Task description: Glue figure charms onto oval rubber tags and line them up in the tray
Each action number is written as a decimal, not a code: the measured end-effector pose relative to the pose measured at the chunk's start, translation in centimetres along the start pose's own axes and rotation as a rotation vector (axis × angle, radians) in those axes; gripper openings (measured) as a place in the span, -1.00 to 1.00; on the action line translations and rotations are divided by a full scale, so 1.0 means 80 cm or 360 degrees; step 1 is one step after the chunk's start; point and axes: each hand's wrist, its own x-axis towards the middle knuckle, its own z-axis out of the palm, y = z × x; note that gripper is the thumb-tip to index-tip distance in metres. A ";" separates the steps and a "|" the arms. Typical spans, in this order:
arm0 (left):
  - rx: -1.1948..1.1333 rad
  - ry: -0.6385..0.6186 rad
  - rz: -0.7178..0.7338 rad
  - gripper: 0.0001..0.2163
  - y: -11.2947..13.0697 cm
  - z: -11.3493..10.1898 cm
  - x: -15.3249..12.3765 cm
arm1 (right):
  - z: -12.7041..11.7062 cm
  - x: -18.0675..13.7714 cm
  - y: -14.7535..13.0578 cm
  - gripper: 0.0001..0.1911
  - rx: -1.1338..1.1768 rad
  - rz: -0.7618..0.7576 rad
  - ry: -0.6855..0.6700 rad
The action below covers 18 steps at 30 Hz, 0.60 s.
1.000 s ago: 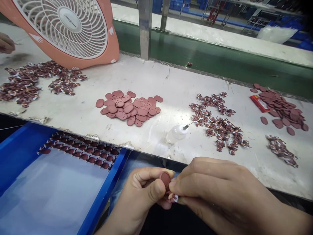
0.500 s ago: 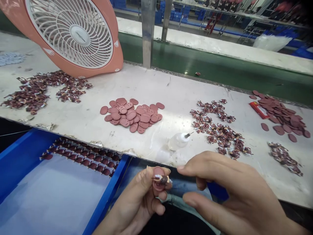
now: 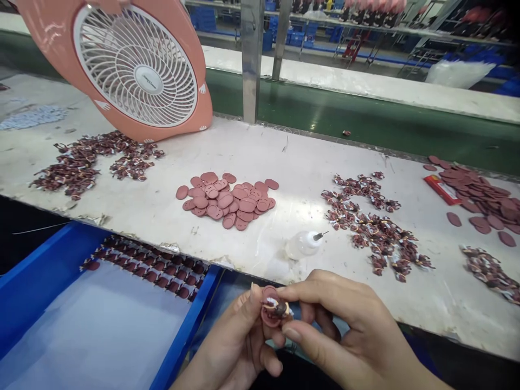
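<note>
My left hand [image 3: 238,346] pinches a small reddish-brown oval piece [image 3: 268,311] upright, in front of the table's near edge. A tiny dark and white part [image 3: 280,309] sits on the oval's face. My right hand [image 3: 345,336] closes thumb and forefinger on that tiny part from the right. A heap of the same oval pieces [image 3: 227,200] lies on the white table [image 3: 284,162] straight ahead. A small clear glue bottle [image 3: 304,245] with a needle tip lies on its side just beyond my hands.
A blue tray [image 3: 179,336] at lower left holds rows of finished pieces [image 3: 150,265]. Piles of small dark parts [image 3: 374,222] lie right and left [image 3: 77,165]. An orange fan [image 3: 130,65] stands at back left. More ovals [image 3: 479,195] and a red box [image 3: 442,189] lie far right.
My right hand had drawn back from the oval piece half a second ago; now its thumb and forefinger are back on the small part. The view has shifted slightly.
</note>
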 end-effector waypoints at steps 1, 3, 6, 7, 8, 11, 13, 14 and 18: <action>0.0035 -0.0014 -0.0007 -0.66 0.002 0.000 0.000 | 0.002 0.001 0.000 -0.74 -0.0001 -0.0009 0.0002; 0.0073 -0.0027 -0.0016 -0.65 0.004 -0.001 0.000 | 0.005 0.002 0.002 -0.77 0.0001 -0.0051 0.0021; 0.0096 -0.0118 -0.0016 -0.60 0.004 -0.008 0.002 | 0.008 0.003 0.004 -0.80 -0.0024 -0.0126 0.0066; 0.0118 -0.0161 -0.0014 -0.57 0.004 -0.010 0.002 | 0.010 0.003 0.005 -0.79 -0.0047 -0.0160 0.0089; 0.0147 -0.0175 -0.0002 -0.52 0.003 -0.013 0.002 | 0.012 0.003 0.006 -0.78 -0.0091 -0.0206 0.0127; 0.0262 0.0043 0.0234 -0.44 0.003 -0.017 -0.003 | 0.024 0.003 0.015 -0.75 -0.0378 -0.0403 0.0327; 0.0345 0.0279 0.0535 -0.54 0.004 -0.015 -0.008 | 0.038 0.005 0.024 -0.76 -0.0679 -0.0576 0.0580; 0.0383 0.0356 0.0671 -0.59 0.005 -0.014 -0.010 | 0.045 0.007 0.028 -0.77 -0.0811 -0.0678 0.0712; 0.0484 0.0507 0.0936 -0.63 0.007 -0.010 -0.012 | 0.070 0.020 0.036 -0.77 -0.1008 -0.0918 0.0885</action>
